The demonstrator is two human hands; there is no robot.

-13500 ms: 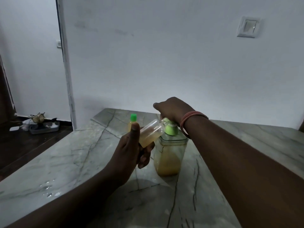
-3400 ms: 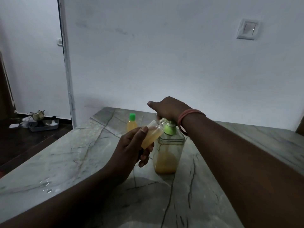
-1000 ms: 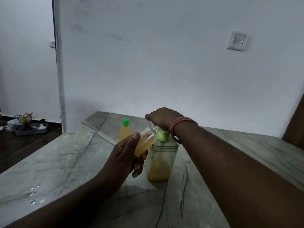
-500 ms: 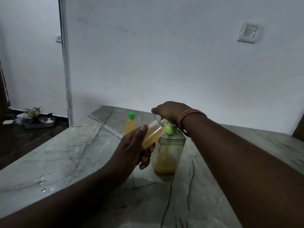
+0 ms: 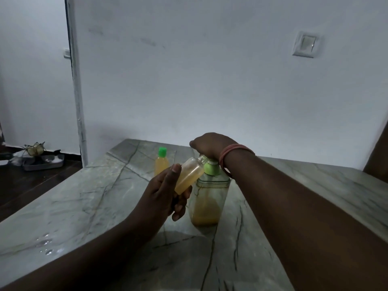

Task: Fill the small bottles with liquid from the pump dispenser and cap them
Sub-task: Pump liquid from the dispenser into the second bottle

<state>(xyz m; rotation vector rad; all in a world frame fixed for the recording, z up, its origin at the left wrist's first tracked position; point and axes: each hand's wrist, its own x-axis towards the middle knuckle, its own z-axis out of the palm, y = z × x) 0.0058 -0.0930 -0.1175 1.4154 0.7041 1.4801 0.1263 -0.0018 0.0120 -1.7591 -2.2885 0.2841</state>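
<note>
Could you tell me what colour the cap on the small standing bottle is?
Bright green cap, clearest in the head view.

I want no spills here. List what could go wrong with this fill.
1. The small bottle is tilted in the left hand with its open neck at the pump dispenser nozzle; a slight misalignment could send liquid onto the marble table.
2. It already looks well filled, so further pumps by the right hand may overflow it.
3. It is uncapped, so tilting it further could pour liquid out.

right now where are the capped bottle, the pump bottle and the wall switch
capped bottle (image 5: pixel 161 166), head view, on its orange body
pump bottle (image 5: pixel 206 203), head view, on its clear body
wall switch (image 5: pixel 305 44), head view, on its plate
</note>
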